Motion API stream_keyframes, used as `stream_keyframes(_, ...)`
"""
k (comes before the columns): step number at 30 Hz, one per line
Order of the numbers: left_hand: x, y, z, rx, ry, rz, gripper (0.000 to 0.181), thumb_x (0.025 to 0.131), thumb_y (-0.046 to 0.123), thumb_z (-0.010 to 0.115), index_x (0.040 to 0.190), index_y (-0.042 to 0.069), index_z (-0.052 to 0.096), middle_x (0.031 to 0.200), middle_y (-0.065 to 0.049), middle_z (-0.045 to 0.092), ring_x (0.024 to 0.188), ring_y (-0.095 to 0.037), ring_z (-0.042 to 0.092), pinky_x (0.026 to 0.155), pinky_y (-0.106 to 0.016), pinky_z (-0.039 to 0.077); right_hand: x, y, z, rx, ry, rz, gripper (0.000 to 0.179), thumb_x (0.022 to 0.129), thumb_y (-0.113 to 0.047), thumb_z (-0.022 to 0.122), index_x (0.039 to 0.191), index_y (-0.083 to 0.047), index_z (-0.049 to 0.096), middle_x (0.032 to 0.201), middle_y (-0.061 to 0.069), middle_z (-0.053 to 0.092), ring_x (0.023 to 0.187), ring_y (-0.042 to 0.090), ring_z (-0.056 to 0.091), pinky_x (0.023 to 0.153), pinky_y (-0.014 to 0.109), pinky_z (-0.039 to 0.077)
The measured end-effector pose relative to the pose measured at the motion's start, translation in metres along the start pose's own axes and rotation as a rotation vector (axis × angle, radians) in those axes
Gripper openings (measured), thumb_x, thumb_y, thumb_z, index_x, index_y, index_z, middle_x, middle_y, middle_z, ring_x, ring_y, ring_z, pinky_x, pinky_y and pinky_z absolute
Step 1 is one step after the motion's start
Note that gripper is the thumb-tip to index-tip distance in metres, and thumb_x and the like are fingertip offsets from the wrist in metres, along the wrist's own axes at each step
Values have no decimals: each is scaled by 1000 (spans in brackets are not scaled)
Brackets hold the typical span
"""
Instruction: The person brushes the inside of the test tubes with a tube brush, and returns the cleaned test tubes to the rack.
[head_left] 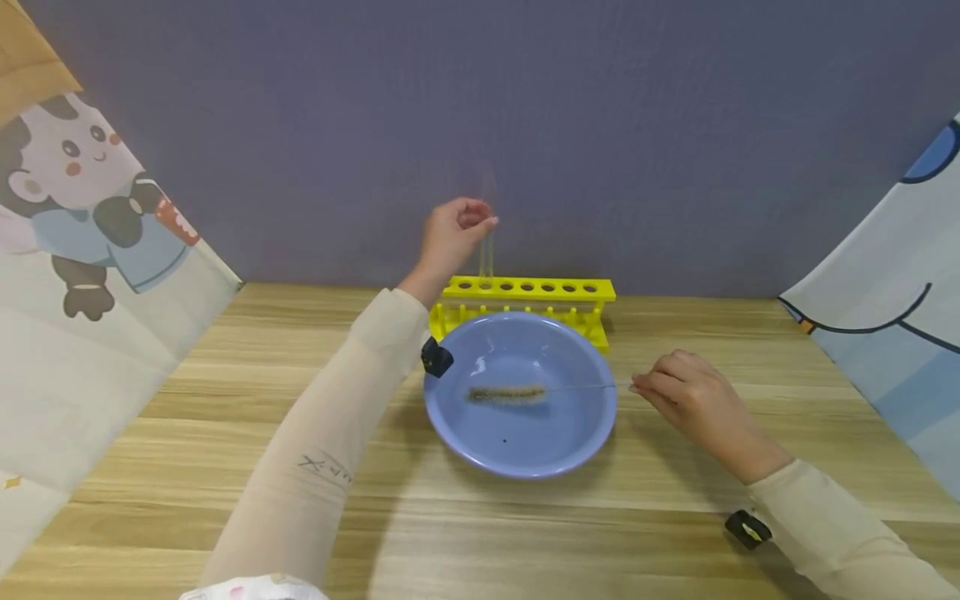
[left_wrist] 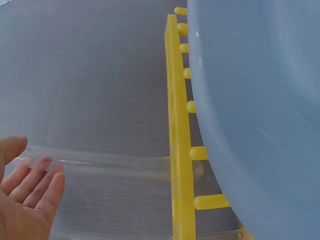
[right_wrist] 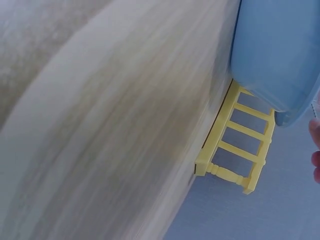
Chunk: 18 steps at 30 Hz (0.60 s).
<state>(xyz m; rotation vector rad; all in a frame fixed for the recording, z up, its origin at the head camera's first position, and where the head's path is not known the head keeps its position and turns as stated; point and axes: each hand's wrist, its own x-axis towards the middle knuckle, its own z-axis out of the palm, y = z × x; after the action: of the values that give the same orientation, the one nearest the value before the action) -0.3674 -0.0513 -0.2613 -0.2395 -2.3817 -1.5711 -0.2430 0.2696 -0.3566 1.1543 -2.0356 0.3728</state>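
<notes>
A clear test tube stands in a hole of the yellow test tube rack near its left end. My left hand is around the tube's upper part. In the left wrist view, the thumb and the loosely extended fingers lie apart, with the tube passing by the fingertips. My right hand pinches the thin wire handle of a test tube brush. Its brown bristles are over the inside of a blue basin. Only fingertips of that hand show in the right wrist view.
The basin stands on the wood-grain table right in front of the rack, hiding part of its base. Part of another clear tube shows at the bottom of the left wrist view. A grey-blue wall rises behind the rack.
</notes>
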Motion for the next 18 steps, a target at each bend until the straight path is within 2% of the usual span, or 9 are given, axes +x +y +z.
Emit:
stream_keyframes(7,3,-2,1,137,-41,-95,32,89,30,65,113,8,66,115,-4,65,105,-16,60,87,-31,50,-1,1,0,-2,29,-25,49,100,-35,44,79,-3,73,71,-3,60,66,14,53,64,28,43)
stream_keyframes(13,3,-6,5,265,-100,-120,31,90,27,64,111,5,68,115,-8,65,105,-21,61,88,-35,49,-4,2,-7,-9,-15,-20,50,101,-34,39,85,-3,74,73,-1,64,68,14,53,64,26,43)
stream_keyframes(18,0,-8,5,278,-162,-173,30,91,25,63,114,6,67,117,-8,64,106,-22,59,88,-37,50,-7,2,-9,-14,-31,-26,52,102,-35,36,89,-2,74,76,-1,65,70,13,55,66,23,45)
